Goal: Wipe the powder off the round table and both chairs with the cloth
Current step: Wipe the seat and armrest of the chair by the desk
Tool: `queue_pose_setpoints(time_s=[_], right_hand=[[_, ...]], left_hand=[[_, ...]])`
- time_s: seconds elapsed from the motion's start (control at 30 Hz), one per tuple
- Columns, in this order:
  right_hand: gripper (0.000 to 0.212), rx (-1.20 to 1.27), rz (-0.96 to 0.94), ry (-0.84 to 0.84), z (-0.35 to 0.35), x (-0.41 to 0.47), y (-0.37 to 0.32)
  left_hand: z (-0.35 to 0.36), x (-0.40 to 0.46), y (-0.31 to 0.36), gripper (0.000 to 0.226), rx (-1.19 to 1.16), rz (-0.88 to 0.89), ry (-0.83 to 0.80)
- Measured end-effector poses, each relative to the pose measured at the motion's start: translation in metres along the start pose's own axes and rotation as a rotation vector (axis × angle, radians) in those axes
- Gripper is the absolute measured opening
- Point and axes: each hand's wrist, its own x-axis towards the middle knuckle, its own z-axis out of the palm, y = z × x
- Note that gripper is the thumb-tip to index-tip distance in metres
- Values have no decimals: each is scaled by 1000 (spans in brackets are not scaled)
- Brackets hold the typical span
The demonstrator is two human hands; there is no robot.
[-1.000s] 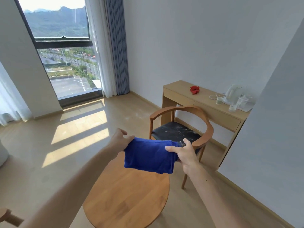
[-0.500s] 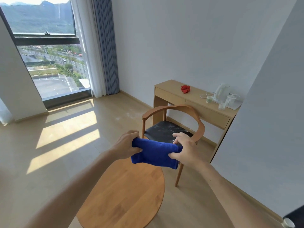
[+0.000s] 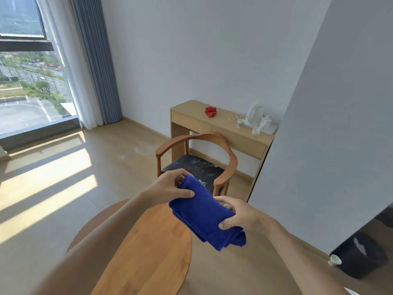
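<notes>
We hold the cloth (image 3: pixel 205 216) in the air with both hands, above the far right edge of the round table (image 3: pixel 148 248). It is blue and folded into a thick bundle that slants from upper left down to lower right.

Our left hand (image 3: pixel 170 188) grips its upper end: the thumb lies across the near face of the cloth and the other fingers curl over the top, so the fold is pinched between them. Our right hand (image 3: pixel 240 216) grips the lower end, thumb on the near side and fingers wrapped round the back; a loose corner of the cloth hangs just below this thumb. Both sets of fingers are curled closed on the cloth, none of them straight.

Just beyond our left fingers stands a chair (image 3: pixel 197 158) with a curved wooden back and a dark seat, and white powder (image 3: pixel 197 165) is scattered over that seat. The cloth does not touch the chair or the table. Some pale specks also lie on the floor (image 3: pixel 131 152) left of the chair.

Further beyond the fingers, against the wall, is a desk (image 3: pixel 214 126) that carries a kettle (image 3: pixel 254 113), a cup (image 3: pixel 240 123) and something small and red (image 3: pixel 210 111). To the right of our right hand, low down, a black bin (image 3: pixel 359 256) stands on the floor with a paper cup (image 3: pixel 335 260) beside it.
</notes>
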Motion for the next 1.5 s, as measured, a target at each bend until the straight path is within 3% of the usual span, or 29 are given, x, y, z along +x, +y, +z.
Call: queue_pose_setpoints(time_s=[0.17, 0.53, 0.67, 0.9, 1.13, 1.3, 1.5], right_hand=[[53, 49, -4, 72, -26, 14, 41], [72, 409, -35, 101, -168, 90, 126], [78, 393, -48, 94, -213, 127, 137], [66, 366, -23, 60, -255, 217, 145], [59, 360, 11, 56, -299, 325, 134], [57, 420, 54, 102, -339, 394, 123], [51, 370, 76, 115, -374, 458, 121]], left_hand=[[32, 71, 2, 29, 194, 78, -73], [92, 269, -7, 40, 253, 6, -139], [99, 319, -18, 43, 295, -47, -108], [79, 375, -64, 47, 295, -156, 8], [36, 453, -128, 52, 183, -279, 86], [4, 513, -168, 67, -104, -463, 231], [-17, 553, -206, 53, -268, -600, 312]])
